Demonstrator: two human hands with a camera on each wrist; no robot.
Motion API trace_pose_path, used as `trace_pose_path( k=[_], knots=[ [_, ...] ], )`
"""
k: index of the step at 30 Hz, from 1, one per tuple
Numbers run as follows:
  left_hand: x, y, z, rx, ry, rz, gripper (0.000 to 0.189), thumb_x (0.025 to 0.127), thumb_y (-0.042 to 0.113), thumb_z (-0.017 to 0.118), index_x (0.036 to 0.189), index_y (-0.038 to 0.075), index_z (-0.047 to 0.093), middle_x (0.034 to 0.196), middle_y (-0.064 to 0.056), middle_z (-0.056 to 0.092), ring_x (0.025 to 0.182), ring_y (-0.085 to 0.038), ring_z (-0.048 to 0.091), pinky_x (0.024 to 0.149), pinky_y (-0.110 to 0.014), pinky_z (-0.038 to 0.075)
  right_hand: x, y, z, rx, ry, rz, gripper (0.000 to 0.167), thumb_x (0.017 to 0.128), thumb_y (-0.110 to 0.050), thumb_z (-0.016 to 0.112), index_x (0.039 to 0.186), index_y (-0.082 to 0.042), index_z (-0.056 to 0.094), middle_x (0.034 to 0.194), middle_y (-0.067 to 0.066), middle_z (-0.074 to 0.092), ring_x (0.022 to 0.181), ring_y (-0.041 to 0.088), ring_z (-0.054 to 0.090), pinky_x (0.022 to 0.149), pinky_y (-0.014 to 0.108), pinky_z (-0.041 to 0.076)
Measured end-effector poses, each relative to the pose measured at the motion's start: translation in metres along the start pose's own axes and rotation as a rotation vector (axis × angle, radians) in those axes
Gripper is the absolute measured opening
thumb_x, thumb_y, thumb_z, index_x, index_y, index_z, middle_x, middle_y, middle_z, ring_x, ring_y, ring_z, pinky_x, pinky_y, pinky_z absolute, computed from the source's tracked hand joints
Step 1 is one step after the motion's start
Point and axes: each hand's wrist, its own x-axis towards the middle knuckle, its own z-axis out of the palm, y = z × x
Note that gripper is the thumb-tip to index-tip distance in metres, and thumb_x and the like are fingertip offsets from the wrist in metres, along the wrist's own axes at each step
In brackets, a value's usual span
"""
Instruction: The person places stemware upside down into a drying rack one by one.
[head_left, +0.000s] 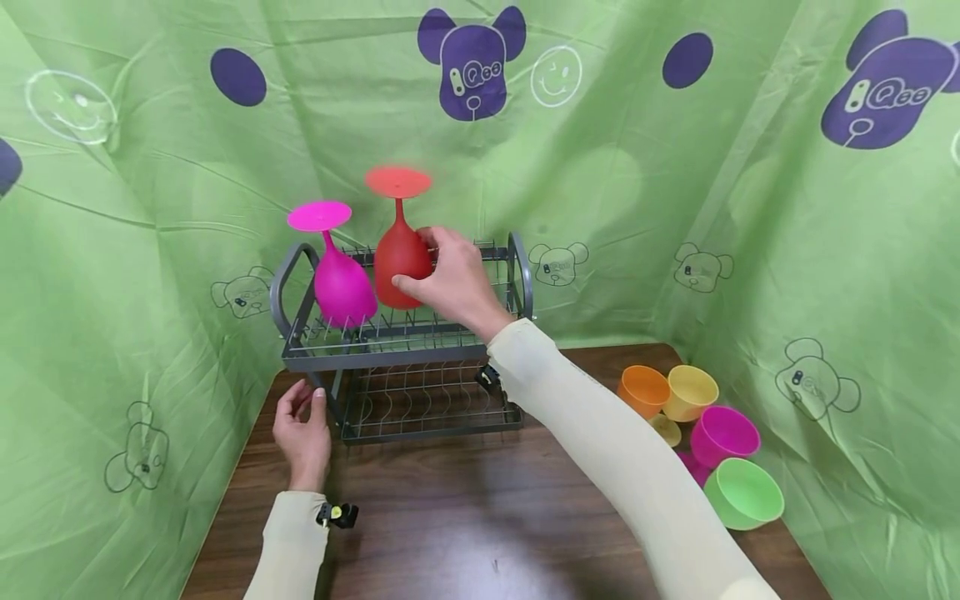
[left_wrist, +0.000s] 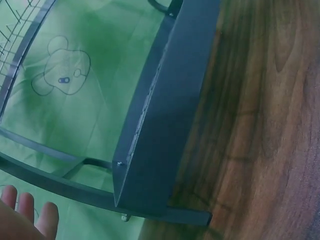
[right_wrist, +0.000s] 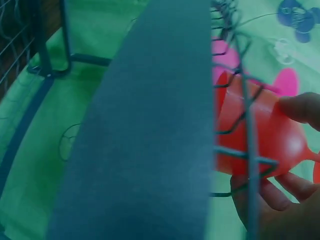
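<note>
A red goblet (head_left: 403, 258) stands upside down at the top tier of a grey two-tier dish rack (head_left: 390, 358). My right hand (head_left: 459, 279) grips its bowl from the right side, thumb in front and fingers behind. In the right wrist view the red goblet (right_wrist: 265, 130) sits among the rack's wires, with fingers on both sides of the bowl. Left of it, a magenta goblet (head_left: 343, 287) leans upside down in the same tier. My left hand (head_left: 302, 429) is beside the rack's lower left corner, fingers loosely bent, holding nothing.
Several goblets stand upright at the table's right: orange (head_left: 643, 390), yellow (head_left: 692, 392), magenta (head_left: 724, 435) and green (head_left: 744, 492). Green patterned cloth (head_left: 615, 192) encloses the wooden table (head_left: 465, 517) at the back and sides. The rack's lower tier (head_left: 420, 400) has curved wire dividers.
</note>
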Motion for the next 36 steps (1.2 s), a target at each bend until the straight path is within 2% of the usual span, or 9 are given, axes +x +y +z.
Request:
trace_pose_path(
  k=[7,16,22,28,36],
  knots=[
    [-0.014,0.032,0.005,-0.024,-0.009,0.044,0.034,0.101,0.005,0.069,0.130,-0.012,0.065,0.109,0.002,0.067,0.099,-0.005,0.063,0.089,-0.014,0.050,0.010,0.013,0.006,-0.051,-0.051,0.043,0.062,0.088,-0.030,0.086,0.139,-0.012,0.057,0.130,0.001,0.065,0.113,0.018,0.062,0.084,0.032,0.065],
    [-0.013,0.027,0.007,-0.002,-0.005,0.048,0.029,0.102,0.007,0.068,0.126,-0.010,0.068,0.105,0.002,0.065,0.097,-0.006,0.061,0.086,-0.011,0.049,0.016,0.019,0.010,-0.085,-0.110,0.078,0.061,0.086,-0.029,0.089,0.136,-0.012,0.058,0.124,0.001,0.065,0.109,0.018,0.064,0.084,0.033,0.064],
    [-0.013,0.027,0.004,-0.004,-0.004,0.014,0.030,0.102,0.008,0.069,0.127,-0.009,0.069,0.104,0.003,0.066,0.096,-0.006,0.062,0.085,-0.010,0.050,0.016,0.018,0.011,-0.073,-0.157,0.083,0.063,0.085,-0.025,0.090,0.137,-0.012,0.057,0.127,0.002,0.065,0.113,0.019,0.062,0.087,0.035,0.064],
    [-0.013,0.028,0.001,0.011,-0.015,-0.023,0.032,0.102,0.011,0.070,0.128,-0.007,0.070,0.105,0.004,0.068,0.096,-0.005,0.061,0.082,-0.009,0.050,0.015,0.019,0.011,-0.047,-0.167,0.087,0.062,0.085,-0.022,0.091,0.136,-0.013,0.057,0.127,0.002,0.065,0.115,0.019,0.062,0.088,0.035,0.064],
    [-0.016,0.029,-0.004,-0.035,-0.025,-0.030,0.035,0.099,0.011,0.074,0.127,-0.010,0.070,0.102,0.004,0.072,0.094,-0.007,0.062,0.080,-0.008,0.051,0.017,0.019,0.012,-0.051,-0.182,0.128,0.064,0.084,-0.023,0.092,0.136,-0.012,0.055,0.129,0.004,0.065,0.116,0.021,0.062,0.088,0.036,0.065]
  ],
)
